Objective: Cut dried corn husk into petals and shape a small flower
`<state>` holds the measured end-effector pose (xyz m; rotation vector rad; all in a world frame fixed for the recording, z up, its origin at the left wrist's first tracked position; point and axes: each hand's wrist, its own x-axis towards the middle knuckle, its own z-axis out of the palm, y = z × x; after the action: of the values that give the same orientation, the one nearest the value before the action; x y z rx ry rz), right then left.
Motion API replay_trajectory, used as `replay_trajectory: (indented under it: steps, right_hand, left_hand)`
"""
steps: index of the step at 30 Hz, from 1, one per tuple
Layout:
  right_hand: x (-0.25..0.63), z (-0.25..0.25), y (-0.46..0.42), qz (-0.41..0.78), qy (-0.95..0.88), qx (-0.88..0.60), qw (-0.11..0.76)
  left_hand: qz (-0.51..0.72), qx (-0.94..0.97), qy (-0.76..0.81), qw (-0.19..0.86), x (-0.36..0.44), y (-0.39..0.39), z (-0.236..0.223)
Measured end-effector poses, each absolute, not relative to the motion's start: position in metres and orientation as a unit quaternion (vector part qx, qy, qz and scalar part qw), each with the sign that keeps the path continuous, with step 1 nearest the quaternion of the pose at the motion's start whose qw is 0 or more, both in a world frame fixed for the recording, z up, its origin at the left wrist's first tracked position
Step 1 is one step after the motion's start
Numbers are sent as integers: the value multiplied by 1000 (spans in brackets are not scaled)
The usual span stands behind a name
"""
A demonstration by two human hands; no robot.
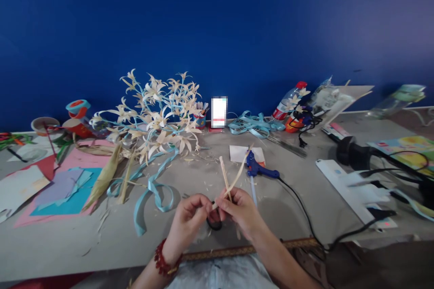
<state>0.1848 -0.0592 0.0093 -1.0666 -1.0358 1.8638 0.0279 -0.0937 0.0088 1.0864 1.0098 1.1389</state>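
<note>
A pale corn husk strip [241, 171] runs slantwise between my two hands above the near part of the table. My left hand [192, 217], with a red beaded bracelet at its wrist, is closed with thumb and finger pinching the strip's lower end. Close beside it my right hand [243, 211] pinches the same strip higher up. A second narrow pale piece [224, 169] crosses the strip and passes behind the right fingers; whether it is held too, I cannot tell. A black loop like a scissor handle [214, 224] lies under my hands, partly hidden.
A blue glue gun [262, 170] lies ahead on the right, its cord trailing toward me. Husk flowers [159, 137] stand at the back left. Light-blue ribbon [139, 216], coloured paper [68, 207] and dried husks [105, 176] lie leftward; a white power strip [342, 187] lies right.
</note>
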Motion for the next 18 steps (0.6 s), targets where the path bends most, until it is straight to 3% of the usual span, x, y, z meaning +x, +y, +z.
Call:
replay_trajectory:
  steps: [7, 15, 18]
  right_hand:
    - [184, 9, -61, 734, -395, -418, 362]
    - [180, 10, -67, 780, -336, -368, 380]
    - [178, 11, -67, 781, -334, -358, 388]
  left_hand:
    - [451, 608, 500, 421, 20, -93, 17]
    - [482, 526, 425, 557, 19, -97, 4]
    - [490, 532, 428, 541, 17, -98, 3]
